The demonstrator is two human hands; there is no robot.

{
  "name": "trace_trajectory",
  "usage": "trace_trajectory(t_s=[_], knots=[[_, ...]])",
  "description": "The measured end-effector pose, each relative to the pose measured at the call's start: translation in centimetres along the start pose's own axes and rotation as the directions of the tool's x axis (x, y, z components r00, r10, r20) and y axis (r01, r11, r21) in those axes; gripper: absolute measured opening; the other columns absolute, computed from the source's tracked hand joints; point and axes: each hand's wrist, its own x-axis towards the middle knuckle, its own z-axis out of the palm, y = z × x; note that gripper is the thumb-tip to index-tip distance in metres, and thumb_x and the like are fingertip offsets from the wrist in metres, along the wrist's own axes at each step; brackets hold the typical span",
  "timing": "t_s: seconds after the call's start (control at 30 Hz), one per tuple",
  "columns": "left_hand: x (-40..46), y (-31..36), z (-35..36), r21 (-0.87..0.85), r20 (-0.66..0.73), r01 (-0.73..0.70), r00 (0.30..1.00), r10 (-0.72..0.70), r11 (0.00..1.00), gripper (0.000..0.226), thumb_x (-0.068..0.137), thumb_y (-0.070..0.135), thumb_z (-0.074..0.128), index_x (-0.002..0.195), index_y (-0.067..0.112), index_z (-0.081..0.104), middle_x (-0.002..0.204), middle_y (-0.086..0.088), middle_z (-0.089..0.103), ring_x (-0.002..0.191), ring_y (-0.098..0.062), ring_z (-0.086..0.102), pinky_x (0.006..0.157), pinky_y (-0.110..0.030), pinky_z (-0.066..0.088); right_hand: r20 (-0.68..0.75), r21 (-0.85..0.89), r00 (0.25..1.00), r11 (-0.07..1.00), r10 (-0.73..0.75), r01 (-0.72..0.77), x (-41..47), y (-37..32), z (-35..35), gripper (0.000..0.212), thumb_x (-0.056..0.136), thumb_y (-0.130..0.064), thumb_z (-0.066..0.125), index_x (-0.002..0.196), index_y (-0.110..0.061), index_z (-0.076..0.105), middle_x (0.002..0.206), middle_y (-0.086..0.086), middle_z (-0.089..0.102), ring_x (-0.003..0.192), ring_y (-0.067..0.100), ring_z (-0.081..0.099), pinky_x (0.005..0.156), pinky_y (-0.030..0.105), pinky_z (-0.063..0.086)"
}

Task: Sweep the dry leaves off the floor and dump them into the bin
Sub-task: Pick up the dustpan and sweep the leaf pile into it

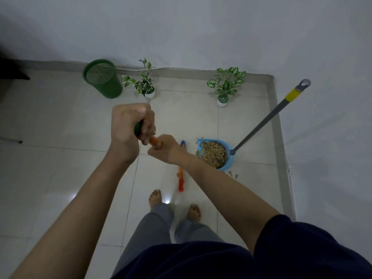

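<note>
Both fists, left hand above right hand, grip orange-green plastic broom handle mid-frame; light, brittle dry leaves fill blue long-handled dustpan centre-right; lift by grey pole, keep level.

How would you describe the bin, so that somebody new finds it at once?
Look along the far wall to its left part. The bin stands there on the floor, left of two potted plants. It alone is a dark green mesh cylinder, open on top.
</note>
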Motion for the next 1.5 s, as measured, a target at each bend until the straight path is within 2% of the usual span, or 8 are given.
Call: trace_trajectory(t_s=[0.1,0.27,0.47,0.6,0.73,0.87,1.03,1.5], knots=[[0.1,-1.0,0.0,-0.005,-0.002,0.035,0.999,-0.035,0.999,0.029,0.071,0.030,0.039,0.042,0.029,0.041,0.039,0.014,0.032,0.034,-0.008,0.024,0.043,-0.016,0.023,0.079,-0.048,0.989,0.990,-0.129,0.133,-0.4,1.8,-1.5,0.010,0.077,-0.010,0.066,0.072,-0.005,0.059,0.074,0.006,0.060,0.071,0.018,0.055,0.066,0.020,0.043],[1.4,-1.6,0.2,-0.019,0.019,0.039,0.999,-0.038,0.999,0.028,0.069,0.028,0.039,0.042,0.030,0.041,0.039,0.016,0.031,0.034,-0.007,0.023,0.041,-0.015,0.021,0.096,-0.485,0.995,0.874,0.020,0.029,0.1,6.3,-11.6,0.042,0.078,-0.018,0.066,0.118,-0.013,0.054,0.123,0.012,0.048,0.115,0.026,0.047,0.099,0.038,0.040],[3.2,-2.0,0.6,0.003,0.027,0.050,0.998,-0.050,0.999,0.028,0.070,0.027,0.039,0.041,0.028,0.040,0.038,0.015,0.031,0.033,-0.008,0.022,0.041,-0.018,0.020,-0.333,-0.920,0.868,0.076,0.370,-0.385,-1.4,11.3,-25.7,0.044,0.085,-0.027,0.057,0.127,-0.015,0.050,0.133,0.014,0.044,0.127,0.034,0.038,0.106,0.052,0.028],[3.9,-2.5,0.8,0.014,0.026,0.050,0.998,-0.050,0.999,0.030,0.071,0.028,0.038,0.041,0.029,0.041,0.038,0.015,0.031,0.033,-0.009,0.023,0.039,-0.019,0.019,-0.499,-0.845,0.619,-0.182,0.607,-0.502,-1.8,12.8,-29.8,0.036,0.087,-0.029,0.053,0.122,-0.019,0.049,0.122,0.005,0.047,0.112,0.024,0.037,0.085,0.034,0.032],[4.4,-2.6,0.9,0.005,0.023,0.064,0.998,-0.064,0.998,0.029,0.070,0.027,0.038,0.041,0.030,0.041,0.038,0.015,0.032,0.033,-0.007,0.023,0.041,-0.017,0.020,-0.431,-0.887,0.624,-0.179,0.651,-0.425,-1.7,13.5,-30.5,0.028,0.091,-0.026,0.049,0.117,-0.020,0.057,0.100,0.000,0.050,0.099,0.019,0.049,0.083,0.030,0.035],[4.7,-2.7,1.0,0.006,0.020,0.064,0.998,-0.064,0.998,0.028,0.070,0.027,0.038,0.042,0.030,0.041,0.038,0.015,0.032,0.034,-0.007,0.023,0.042,-0.014,0.022,-0.302,-0.942,0.712,-0.082,0.634,-0.327,-1.9,14.4,-29.5,0.024,0.091,-0.018,0.052,0.113,-0.011,0.060,0.111,0.003,0.056,0.108,0.024,0.056,0.094,0.034,0.044],[4.7,-2.7,1.2,0.022,0.023,0.070,0.997,-0.071,0.997,0.029,0.069,0.027,0.038,0.040,0.029,0.042,0.037,0.014,0.032,0.033,-0.009,0.024,0.041,-0.018,0.020,-0.232,-0.957,0.773,0.004,0.590,-0.290,-4.7,14.8,-30.6,0.022,0.089,-0.017,0.056,0.110,-0.010,0.063,0.082,-0.002,0.053,0.085,0.019,0.057,0.075,0.029,0.041],[5.0,-3.3,4.7,-0.042,0.149,0.065,0.987,-0.058,0.997,0.026,0.065,0.026,0.042,0.039,0.026,0.040,0.037,0.015,0.030,0.033,-0.006,0.021,0.040,-0.013,0.020,-0.265,-0.858,0.614,0.108,0.744,-0.502,-25.8,20.2,-28.9,0.011,0.083,-0.032,0.063,0.082,-0.024,0.056,0.080,-0.007,0.060,0.075,0.012,0.061,0.069,0.025,0.048]])
